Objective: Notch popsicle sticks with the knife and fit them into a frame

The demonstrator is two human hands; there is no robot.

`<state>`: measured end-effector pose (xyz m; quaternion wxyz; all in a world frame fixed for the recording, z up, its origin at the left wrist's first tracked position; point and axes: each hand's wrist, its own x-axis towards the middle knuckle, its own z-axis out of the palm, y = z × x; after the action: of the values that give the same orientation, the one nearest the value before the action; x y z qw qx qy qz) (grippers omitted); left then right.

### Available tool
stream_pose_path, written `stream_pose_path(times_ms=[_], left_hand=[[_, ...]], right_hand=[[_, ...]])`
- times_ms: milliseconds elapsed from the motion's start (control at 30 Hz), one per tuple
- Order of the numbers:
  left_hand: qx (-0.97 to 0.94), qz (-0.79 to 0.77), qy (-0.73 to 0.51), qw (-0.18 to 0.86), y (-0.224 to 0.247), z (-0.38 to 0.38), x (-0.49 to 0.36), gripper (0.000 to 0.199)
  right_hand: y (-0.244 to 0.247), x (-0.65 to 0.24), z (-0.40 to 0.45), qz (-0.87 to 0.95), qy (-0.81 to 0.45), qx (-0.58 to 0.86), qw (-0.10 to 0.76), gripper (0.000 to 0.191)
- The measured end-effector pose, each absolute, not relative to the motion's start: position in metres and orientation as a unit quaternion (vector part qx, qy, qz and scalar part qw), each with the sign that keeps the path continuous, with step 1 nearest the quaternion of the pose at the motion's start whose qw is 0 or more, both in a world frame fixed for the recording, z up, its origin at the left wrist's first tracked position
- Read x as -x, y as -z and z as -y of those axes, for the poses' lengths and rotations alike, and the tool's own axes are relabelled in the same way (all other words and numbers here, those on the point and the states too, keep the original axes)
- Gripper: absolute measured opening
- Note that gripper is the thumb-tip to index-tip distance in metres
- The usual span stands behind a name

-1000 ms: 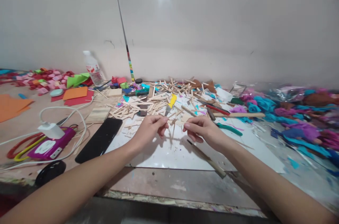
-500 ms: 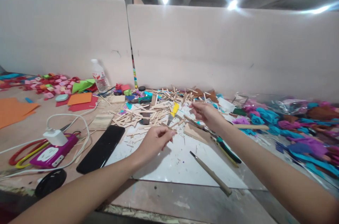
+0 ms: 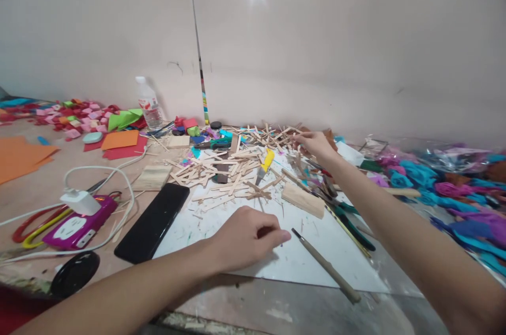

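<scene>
My left hand (image 3: 251,237) hovers low over the white sheet (image 3: 316,258), its fingers curled in and the thumb pointing right. Whatever those fingers may hold is hidden. Farther back, my right hand (image 3: 318,146) reaches to the right end of a heap of thin wooden sticks (image 3: 241,169). Its fingertips are pinched together among the sticks, too small to show what is between them. Between the hands lie a yellow-handled cutter (image 3: 268,160) and a flat wooden block (image 3: 302,199). A carving tool with a slim wooden handle (image 3: 330,268) rests right of my left hand.
A black phone (image 3: 154,221), a purple power strip (image 3: 81,221) with a white charger and cables lie left. Green-handled pliers (image 3: 353,227) are on the right, beside colourful crumpled paper (image 3: 454,192). A water bottle (image 3: 149,105) stands before the pale partition (image 3: 336,55).
My right hand has gone farther back to the stick pile. My left hand has come nearer and slightly right, its fingers curled. The view has tilted down a little.
</scene>
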<state>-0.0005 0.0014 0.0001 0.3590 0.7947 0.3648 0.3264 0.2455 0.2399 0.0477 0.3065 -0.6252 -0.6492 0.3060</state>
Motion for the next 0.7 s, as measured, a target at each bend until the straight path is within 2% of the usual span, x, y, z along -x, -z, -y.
stream_pose_path(times_ms=[133,200,400,567,667,700], left_hand=[[-0.934,-0.267,-0.227,0.074,0.006,0.008,-0.001,0.035],[-0.949,-0.238,-0.206,0.023,0.007,0.011,0.0,0.035],[-0.956,-0.222,-0.179,0.065,-0.001,0.011,0.006,0.034],[-0.964,-0.2,-0.159,0.069,0.001,0.013,0.005,0.03],[-0.963,-0.202,-0.172,0.057,0.005,0.012,0.004,0.031],[-0.959,-0.212,-0.18,0.061,0.006,0.01,0.004,0.032]], right_hand=[[-0.049,-0.261,-0.232,0.708,-0.2,0.63,0.249,0.029],[-0.048,-0.267,-0.23,0.722,-0.153,0.635,0.229,0.027],[-0.043,-0.279,-0.21,0.762,-0.108,0.611,0.183,0.025],[-0.04,-0.257,-0.161,0.852,-0.162,0.467,0.171,0.013],[-0.028,-0.23,-0.135,0.899,-0.195,0.36,0.153,0.028],[-0.023,-0.222,-0.129,0.907,-0.193,0.341,0.155,0.028]])
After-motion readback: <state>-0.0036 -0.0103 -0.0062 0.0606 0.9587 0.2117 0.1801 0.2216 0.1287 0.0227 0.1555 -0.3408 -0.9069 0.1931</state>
